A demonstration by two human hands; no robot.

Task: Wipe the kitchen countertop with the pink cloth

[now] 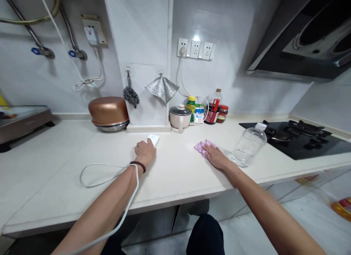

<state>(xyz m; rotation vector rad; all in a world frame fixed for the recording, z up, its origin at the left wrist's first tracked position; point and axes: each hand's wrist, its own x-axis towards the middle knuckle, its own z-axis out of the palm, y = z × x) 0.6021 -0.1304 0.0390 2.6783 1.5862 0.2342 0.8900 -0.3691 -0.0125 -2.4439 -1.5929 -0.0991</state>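
On the pale countertop [175, 174], my left hand [145, 151] is closed over the near end of a white rectangular device [153, 139], perhaps a power bank. A white cable [95, 164] loops on the counter and passes over my left wrist beside a dark bead bracelet [139, 165]. My right hand [216, 157] lies flat with fingers stretched out over a crumpled pink cloth [201, 147], pressing it to the counter. Just right of that hand, a clear plastic bottle [248, 147] with a white cap leans to the right; how it is supported is unclear.
Along the wall stand a copper-coloured pot [108, 110], a small lidded pot [180, 118], a green bottle [191, 105] and jars [222, 114]. A scourer [131, 95] and silver cloth [162, 88] hang above. The black gas hob [298, 138] is at right, under the hood [290, 74].
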